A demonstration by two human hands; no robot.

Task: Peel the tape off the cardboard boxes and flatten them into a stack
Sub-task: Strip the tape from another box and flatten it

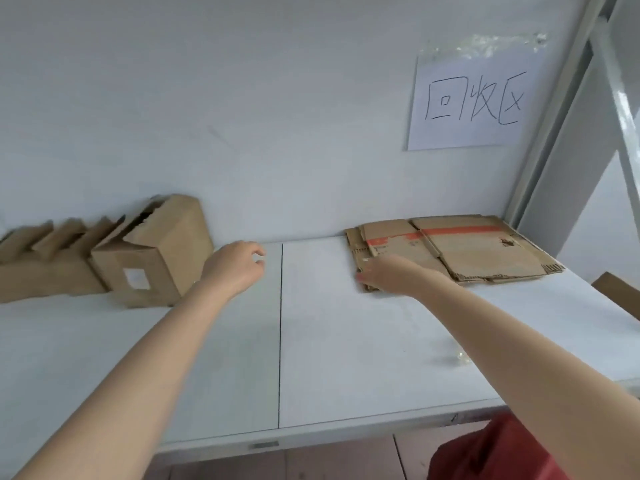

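Your left hand [239, 268] hovers empty, fingers loosely curled, just right of the unflattened box [152, 261] at the worktop's [311, 341] back left edge, so it is the nearer hand. Your right hand [391, 277] lies open, gripping nothing, at the flattened stack's [485, 251] left edge.

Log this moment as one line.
left hand open, beside white-labelled cardboard box | right hand open, at front-left corner of flattened cardboard stack

head view | faces forward and down | table [346, 341] near | wall [242, 98] behind
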